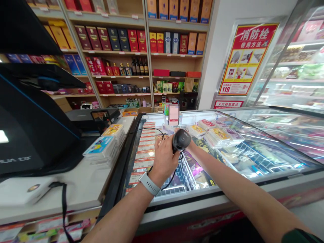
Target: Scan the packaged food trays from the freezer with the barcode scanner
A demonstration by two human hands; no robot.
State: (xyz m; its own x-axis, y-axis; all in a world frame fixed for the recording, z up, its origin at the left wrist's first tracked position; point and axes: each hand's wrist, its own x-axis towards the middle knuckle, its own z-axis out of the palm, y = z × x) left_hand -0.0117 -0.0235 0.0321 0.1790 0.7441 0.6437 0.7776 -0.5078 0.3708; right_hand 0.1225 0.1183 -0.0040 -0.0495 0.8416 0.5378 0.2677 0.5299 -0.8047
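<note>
My left hand [165,153], with a pale watch band at its wrist, is wrapped around a black handheld barcode scanner [181,139]. The scanner is raised above the glass-topped freezer, its rounded head tilted up. A black cable [174,175] loops below the hand. My right forearm [217,165] reaches in from the lower right, and its wrist passes behind the scanner. The fingers of that hand are hidden, so what they hold, if anything, does not show. Just beyond lies a pale, purplish flat item [169,129], partly covered.
Stacks of flat clear packs [220,135] lie on the freezer's right side; more packs [101,148] stand on the left counter. A black checkout terminal [32,125] looms at left. A small pink-faced stand [173,114] is at the freezer's far edge, before boxed shelves [113,52].
</note>
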